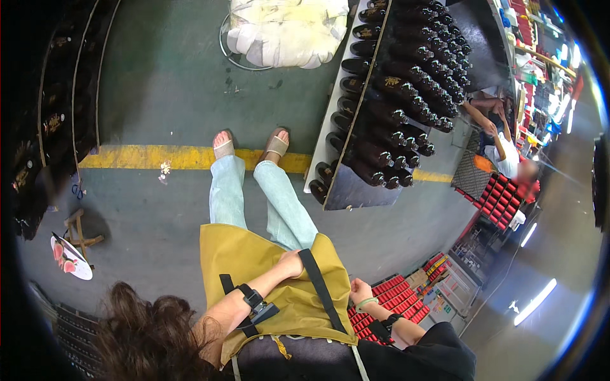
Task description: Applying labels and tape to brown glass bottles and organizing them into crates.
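Note:
A mustard-yellow apron (pixel 254 260) with black straps hangs over my front. My left hand (pixel 291 264) rests against it beside a wide black strap (pixel 321 289); its fingertips are hidden, so I cannot tell whether it grips the strap. My right hand (pixel 361 291) is at the apron's right edge, its fingers curled in, with nothing visible in them. A black band with a small device (pixel 259 306) is on my left wrist. A green bracelet (pixel 366 303) and a black band (pixel 391 320) are on my right.
Dark, gold-marked pieces with glossy ends (pixel 413 89) crowd a rack ahead right, beside black shoes (pixel 346 105). A white wrapped bundle (pixel 286 32) lies ahead. Left stand a dark rack (pixel 76 82) and stool (pixel 77 230). A seated person (pixel 502 149) is by red racks (pixel 499 200).

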Motion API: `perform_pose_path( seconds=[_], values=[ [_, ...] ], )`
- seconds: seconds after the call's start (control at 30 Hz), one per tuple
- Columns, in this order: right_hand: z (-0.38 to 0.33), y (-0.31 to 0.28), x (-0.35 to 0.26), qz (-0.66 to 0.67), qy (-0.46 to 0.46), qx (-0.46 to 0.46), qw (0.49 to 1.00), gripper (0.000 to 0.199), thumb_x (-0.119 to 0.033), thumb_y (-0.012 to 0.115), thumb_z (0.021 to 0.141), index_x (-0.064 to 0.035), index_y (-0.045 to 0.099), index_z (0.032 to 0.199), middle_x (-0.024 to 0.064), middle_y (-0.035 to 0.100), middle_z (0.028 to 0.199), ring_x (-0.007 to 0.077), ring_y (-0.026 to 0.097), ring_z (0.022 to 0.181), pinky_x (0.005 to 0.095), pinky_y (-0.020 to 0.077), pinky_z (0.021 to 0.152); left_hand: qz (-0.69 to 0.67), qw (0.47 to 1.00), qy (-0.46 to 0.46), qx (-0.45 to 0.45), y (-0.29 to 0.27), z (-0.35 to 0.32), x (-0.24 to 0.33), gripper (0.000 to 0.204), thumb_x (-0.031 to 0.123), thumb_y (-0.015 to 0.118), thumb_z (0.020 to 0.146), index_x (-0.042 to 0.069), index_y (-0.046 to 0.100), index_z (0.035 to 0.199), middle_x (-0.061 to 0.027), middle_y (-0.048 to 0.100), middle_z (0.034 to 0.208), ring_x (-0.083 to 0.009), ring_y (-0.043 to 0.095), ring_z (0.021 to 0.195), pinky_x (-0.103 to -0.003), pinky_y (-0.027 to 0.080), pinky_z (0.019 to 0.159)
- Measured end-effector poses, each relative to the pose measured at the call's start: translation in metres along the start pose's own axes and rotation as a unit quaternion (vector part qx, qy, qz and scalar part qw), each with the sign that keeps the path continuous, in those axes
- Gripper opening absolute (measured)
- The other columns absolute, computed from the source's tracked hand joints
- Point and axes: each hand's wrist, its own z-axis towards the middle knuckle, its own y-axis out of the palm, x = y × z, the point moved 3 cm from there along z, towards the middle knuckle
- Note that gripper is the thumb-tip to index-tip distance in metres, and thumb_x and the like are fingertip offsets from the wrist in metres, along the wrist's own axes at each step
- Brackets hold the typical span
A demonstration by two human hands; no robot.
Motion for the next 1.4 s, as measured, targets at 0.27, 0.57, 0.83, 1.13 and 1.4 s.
perform_pose_path(
  seconds=[0.27, 0.57, 0.83, 1.13, 1.4],
  values=[
    [0.008, 0.015, 0.027, -0.005, -0.009, 0.022, 1.000, 0.016, -0.007, 0.072, 0.076, -0.0027, 0.058, 0.082, 0.0055, 0.062, 0.068, 0.0134, 0.060, 0.064, 0.0297, 0.0501, 0.065, 0.014, 0.999, -0.016, 0.031, 0.008, -0.001, -0.001, 0.022, 0.011, 0.053, 0.083, 0.006, 0.068, 0.098, -0.0189, 0.070, 0.099, -0.0400, 0.064, 0.098, -0.048, 0.052, 0.080],
    [0.122, -0.031, -0.052, -0.006, -0.256, 0.165, 0.952, 0.017, -0.017, 0.070, 0.087, -0.0016, 0.063, 0.087, 0.0099, 0.062, 0.070, 0.0190, 0.057, 0.063, 0.0347, 0.0486, 0.062, -0.164, 0.937, -0.016, 0.307, -0.048, -0.014, -0.003, 0.015, 0.014, 0.067, 0.086, 0.004, 0.066, 0.098, -0.0172, 0.068, 0.084, -0.0353, 0.067, 0.082, -0.044, 0.053, 0.074],
    [0.196, -0.088, -0.258, 0.235, -0.339, 0.150, 0.898, 0.007, -0.011, 0.053, 0.100, -0.0041, 0.056, 0.100, 0.0056, 0.068, 0.080, 0.0094, 0.064, 0.063, 0.0229, 0.0492, 0.052, -0.152, 0.842, 0.025, 0.518, -0.121, -0.072, -0.055, 0.028, 0.014, 0.067, 0.087, 0.002, 0.063, 0.112, -0.0161, 0.065, 0.103, -0.0328, 0.063, 0.096, -0.039, 0.052, 0.081],
    [0.249, -0.113, -0.423, 0.291, -0.388, 0.148, 0.862, 0.016, -0.014, 0.056, 0.100, 0.0016, 0.061, 0.102, 0.0093, 0.070, 0.074, 0.0100, 0.059, 0.050, 0.0245, 0.0455, 0.049, -0.023, 0.891, -0.073, 0.448, -0.088, -0.125, -0.139, 0.018, 0.010, 0.065, 0.085, 0.001, 0.065, 0.101, -0.0156, 0.067, 0.098, -0.0329, 0.063, 0.097, -0.042, 0.049, 0.088],
    [0.315, -0.117, -0.448, 0.338, -0.278, 0.173, 0.883, 0.028, -0.023, 0.060, 0.098, 0.0040, 0.066, 0.100, 0.0066, 0.066, 0.067, 0.0105, 0.054, 0.045, 0.0260, 0.0429, 0.045, -0.044, 0.876, -0.119, 0.466, -0.081, -0.115, -0.139, 0.009, 0.009, 0.064, 0.087, 0.001, 0.066, 0.091, -0.0119, 0.066, 0.089, -0.0262, 0.064, 0.086, -0.037, 0.050, 0.078]
  ],
)
